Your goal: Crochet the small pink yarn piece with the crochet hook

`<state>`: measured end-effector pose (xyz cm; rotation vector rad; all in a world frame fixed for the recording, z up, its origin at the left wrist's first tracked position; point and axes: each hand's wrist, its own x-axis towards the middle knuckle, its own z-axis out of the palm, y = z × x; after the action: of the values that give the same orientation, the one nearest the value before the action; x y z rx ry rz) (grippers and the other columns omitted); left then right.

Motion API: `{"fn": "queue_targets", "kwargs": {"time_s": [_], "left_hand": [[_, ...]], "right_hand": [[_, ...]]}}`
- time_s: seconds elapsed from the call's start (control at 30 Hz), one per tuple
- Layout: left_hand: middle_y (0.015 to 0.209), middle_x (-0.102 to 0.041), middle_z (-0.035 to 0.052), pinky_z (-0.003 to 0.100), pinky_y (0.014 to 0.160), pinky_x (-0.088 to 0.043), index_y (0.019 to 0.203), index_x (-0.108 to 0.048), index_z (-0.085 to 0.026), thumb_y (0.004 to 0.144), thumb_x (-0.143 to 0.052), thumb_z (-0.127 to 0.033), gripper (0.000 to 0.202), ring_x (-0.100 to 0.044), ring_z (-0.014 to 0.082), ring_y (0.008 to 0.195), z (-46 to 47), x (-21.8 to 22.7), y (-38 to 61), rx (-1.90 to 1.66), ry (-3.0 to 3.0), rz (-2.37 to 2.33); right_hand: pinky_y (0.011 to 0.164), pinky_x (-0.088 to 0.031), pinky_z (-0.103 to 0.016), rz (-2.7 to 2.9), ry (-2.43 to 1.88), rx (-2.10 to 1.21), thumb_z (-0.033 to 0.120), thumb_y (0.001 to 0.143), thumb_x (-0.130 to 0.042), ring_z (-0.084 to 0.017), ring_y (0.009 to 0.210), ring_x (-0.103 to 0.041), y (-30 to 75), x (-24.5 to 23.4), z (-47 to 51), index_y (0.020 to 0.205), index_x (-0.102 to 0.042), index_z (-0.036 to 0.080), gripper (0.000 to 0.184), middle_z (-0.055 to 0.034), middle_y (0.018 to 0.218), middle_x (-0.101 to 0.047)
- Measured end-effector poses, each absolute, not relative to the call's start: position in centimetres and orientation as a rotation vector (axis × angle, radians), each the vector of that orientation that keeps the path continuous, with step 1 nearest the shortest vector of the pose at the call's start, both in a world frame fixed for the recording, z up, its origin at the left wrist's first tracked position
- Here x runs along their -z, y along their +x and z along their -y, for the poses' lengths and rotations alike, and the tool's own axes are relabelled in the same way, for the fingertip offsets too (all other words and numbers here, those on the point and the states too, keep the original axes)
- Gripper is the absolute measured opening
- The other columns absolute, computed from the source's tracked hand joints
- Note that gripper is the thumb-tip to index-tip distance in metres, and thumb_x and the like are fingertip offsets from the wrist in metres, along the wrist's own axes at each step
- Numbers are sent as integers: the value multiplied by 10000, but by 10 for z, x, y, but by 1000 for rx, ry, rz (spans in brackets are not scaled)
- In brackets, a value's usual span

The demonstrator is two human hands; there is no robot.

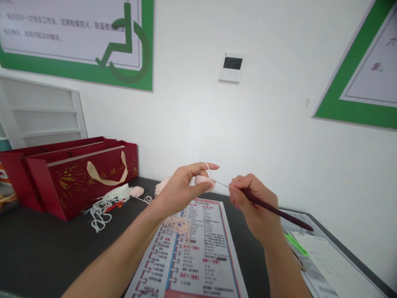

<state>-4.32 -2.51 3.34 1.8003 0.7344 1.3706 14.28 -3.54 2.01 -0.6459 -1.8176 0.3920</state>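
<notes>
My left hand (182,187) pinches a small pink crocheted piece (204,181) between thumb and fingers, with a strand of pale yarn looped over the raised index finger. My right hand (252,203) grips a dark red crochet hook (276,211), its thin metal tip reaching into the pink piece. Both hands are held up above a printed instruction sheet (198,256) on the dark table (46,248). A loose tangle of pink yarn (180,225) hangs below my left hand onto the sheet.
Red gift bags (77,178) stand at the left against the wall. White yarn (107,203) and small pink crocheted pieces (137,191) lie beside them. Papers and a green tool (296,244) lie at the right. A white shelf (40,111) stands at the far left.
</notes>
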Motion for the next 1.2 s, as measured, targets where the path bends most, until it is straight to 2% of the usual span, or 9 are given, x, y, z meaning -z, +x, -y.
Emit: {"fn": "queue_targets", "kwargs": {"time_s": [0.1,0.2,0.27,0.4,0.5,0.6,0.73,0.97,1.2], "left_hand": [[714,-600,-9,335,834,-408,1106,-654,-193,807,-604,-210,304,-528,147,724,27,-30,-38,-1437,1901,-791],[795,-645,14,346,922,-387,1095,-660,-194,811,-600,-199,290,-565,170,849,28,-29,-33,-1458,1922,-775],[776,-629,7,337,892,-406,1105,-649,-190,788,-636,-197,318,-568,163,837,28,-29,-32,-1421,1790,-723],[683,-561,-46,272,729,-414,1203,-574,-193,738,-706,-195,484,-524,95,651,24,-31,-34,-1219,1399,-536],[664,-555,-46,264,743,-392,1160,-596,-160,724,-720,-193,455,-517,86,647,22,-31,-35,-1149,1286,-433],[643,-533,-54,266,755,-383,1151,-595,-145,733,-709,-197,437,-499,84,635,20,-30,-34,-1218,1276,-450],[646,-493,-63,259,739,-372,1175,-589,-174,768,-671,-183,416,-471,81,637,19,-29,-36,-1375,1419,-556],[672,-486,-46,256,689,-359,1140,-625,-215,787,-651,-183,356,-463,94,689,21,-30,-41,-1352,1592,-608],[687,-488,-47,240,633,-337,1123,-643,-232,780,-675,-199,346,-454,80,665,23,-31,-42,-1303,1586,-582]], "right_hand": [[467,-339,-227,1865,-743,-138,188,887,-523,-90,508,-426,132,-19,40,798,-493,215,98,44,636,-502],[538,-410,-231,1880,-678,70,131,887,-496,-103,574,-501,121,-13,36,853,-487,221,96,25,698,-541],[568,-436,-243,1885,-591,180,102,885,-482,-118,619,-525,119,-9,29,892,-489,221,119,6,734,-548],[546,-441,-250,1951,-373,320,58,855,-503,-137,663,-525,125,-4,15,986,-503,218,207,-27,792,-559],[543,-439,-260,1950,-307,477,18,827,-525,-152,684,-514,127,0,8,1071,-487,209,312,-48,824,-570],[555,-442,-277,1929,-376,599,23,833,-520,-167,691,-507,121,1,11,1050,-490,193,278,-51,792,-556],[567,-423,-266,1964,-553,400,57,873,-475,-144,655,-497,116,-8,30,875,-475,204,147,-16,733,-519],[508,-342,-232,1839,-673,-174,159,892,-523,-93,557,-431,136,-20,47,819,-501,218,97,41,659,-488],[452,-284,-225,1585,-440,-864,206,881,-551,-82,490,-389,143,-21,27,748,-527,202,134,57,581,-433]]}}
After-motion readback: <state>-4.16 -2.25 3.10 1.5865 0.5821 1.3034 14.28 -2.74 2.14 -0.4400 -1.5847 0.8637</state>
